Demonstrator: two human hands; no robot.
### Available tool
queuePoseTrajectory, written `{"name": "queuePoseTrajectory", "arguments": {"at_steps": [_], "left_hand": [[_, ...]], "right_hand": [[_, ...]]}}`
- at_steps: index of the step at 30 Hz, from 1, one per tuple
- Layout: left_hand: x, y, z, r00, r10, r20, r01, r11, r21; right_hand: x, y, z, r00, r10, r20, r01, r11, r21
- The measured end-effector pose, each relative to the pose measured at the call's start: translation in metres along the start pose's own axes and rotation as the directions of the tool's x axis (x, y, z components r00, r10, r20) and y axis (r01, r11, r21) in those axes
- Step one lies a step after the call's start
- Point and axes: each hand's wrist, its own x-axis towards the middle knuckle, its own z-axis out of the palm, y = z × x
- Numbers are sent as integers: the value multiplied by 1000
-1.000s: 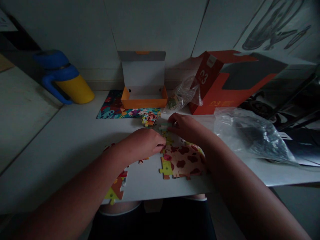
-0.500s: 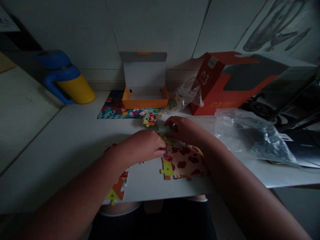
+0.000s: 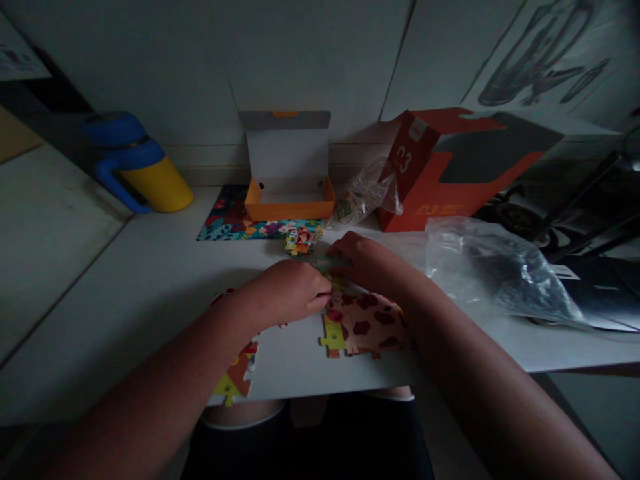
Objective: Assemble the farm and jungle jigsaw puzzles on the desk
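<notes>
A partly joined jigsaw puzzle [image 3: 370, 327] with a pink, red-spotted animal and a yellow-green edge lies on the table in front of me. My left hand [image 3: 293, 290] is closed at its left edge, thumb and fingers pinching there; the fingertips are partly hidden. At the puzzle's upper end, my right hand [image 3: 357, 257] bends its fingers onto a pale green jigsaw piece [image 3: 323, 263]. Another joined part of the puzzle [image 3: 240, 373] shows partly beneath my left forearm. Just beyond my hands sits a small pile of jigsaw pieces [image 3: 300, 241].
Behind the pile, an open orange box [image 3: 290, 211] rests on a colourful picture sheet [image 3: 220, 223]. A blue and yellow jug [image 3: 145, 170] stands far left. On the right are a clear bag [image 3: 365, 197], a large red box [image 3: 445, 180] and a plastic bag [image 3: 490, 273].
The view has tilted slightly. My right fingers have closed down on the pale green piece at the puzzle's upper end; my left hand stays nearly in place.
</notes>
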Motion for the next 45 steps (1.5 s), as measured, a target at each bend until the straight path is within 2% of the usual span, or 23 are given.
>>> {"name": "queuePoseTrajectory", "arguments": {"at_steps": [3, 6, 8, 10, 14, 18, 20, 22, 24, 28, 31, 33, 36, 40, 45], "left_hand": [[-2, -2, -14, 996, 23, -86, -29, 997, -71], [-8, -2, -43, 974, 16, -224, -52, 987, -154], [-15, -2, -65, 948, -2, -319, -50, 986, -157], [-23, -3, -85, 921, -25, -389, -28, 991, -129], [-41, -8, -115, 877, -113, -467, 77, 992, -96], [-73, -10, -124, 852, -191, -487, 165, 982, -98], [-96, -9, -116, 853, -238, -464, 207, 971, -118], [-122, -7, -98, 855, -282, -436, 243, 959, -145], [-148, -2, -69, 873, -302, -383, 260, 953, -159], [-188, 12, 0, 899, -295, -325, 267, 955, -128], [-203, 24, 43, 924, -275, -266, 276, 961, -33], [-207, 30, 60, 926, -273, -262, 293, 955, 42], [-207, 33, 70, 916, -284, -284, 326, 938, 116], [-203, 32, 67, 907, -300, -297, 348, 929, 126], [-200, 35, 64, 892, -308, -332, 361, 926, 109]], "right_hand": [[-1, -4, -7, 997, 20, -69, -20, 1000, 7], [-9, -12, -21, 993, 14, -116, -14, 1000, 3], [-21, -24, -28, 995, -41, -92, 37, 998, -48], [-41, -41, -25, 994, -94, -48, 88, 990, -109], [-92, -72, 8, 996, -83, -20, 79, 981, -176], [-125, -79, 46, 990, -83, -114, 59, 978, -200], [-131, -75, 54, 985, -71, -160, 41, 982, -186], [-132, -70, 57, 981, -58, -184, 27, 985, -168], [-130, -64, 57, 980, -48, -192, 17, 987, -158], [-127, -58, 60, 976, -36, -213, 3, 988, -154], [-121, -60, 60, 972, -12, -235, -27, 987, -160], [-112, -66, 51, 971, 14, -238, -53, 986, -159], [-86, -76, 27, 970, 32, -241, -68, 987, -144], [-31, -81, 0, 955, 22, -295, -60, 991, -122], [23, -73, 4, 962, -37, -270, -6, 988, -156]]}}
